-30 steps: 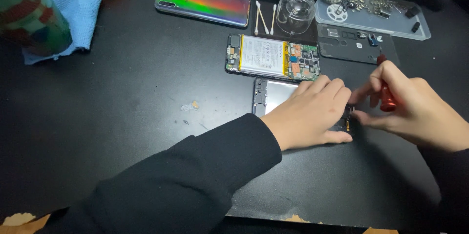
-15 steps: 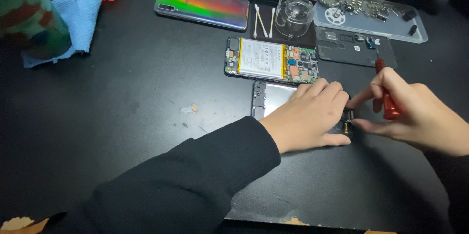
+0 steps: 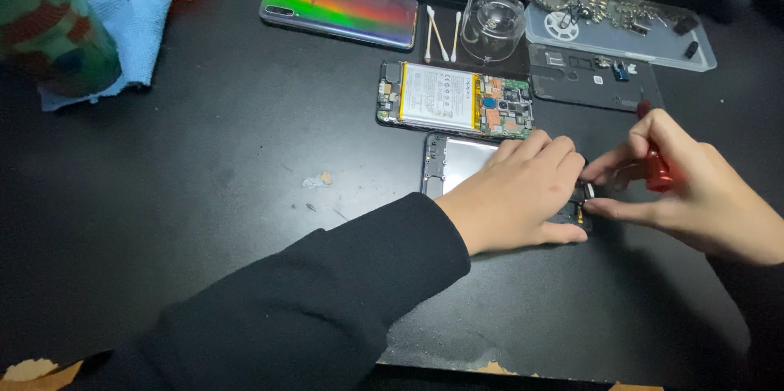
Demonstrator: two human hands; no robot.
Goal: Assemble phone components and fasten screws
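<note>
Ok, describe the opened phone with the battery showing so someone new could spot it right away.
On the black table, look just beyond the left hand, which rests on a phone frame. The opened phone lies flat there. Unlike the rainbow-backed phone farther back, it shows a white battery and a green circuit board.

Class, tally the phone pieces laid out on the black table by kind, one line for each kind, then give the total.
Iridescent back covers: 1
Opened phone bodies with battery and circuit board showing: 1
Black inner cover plates: 1
Phone frames under the left hand: 1, frame
Total: 4
</note>
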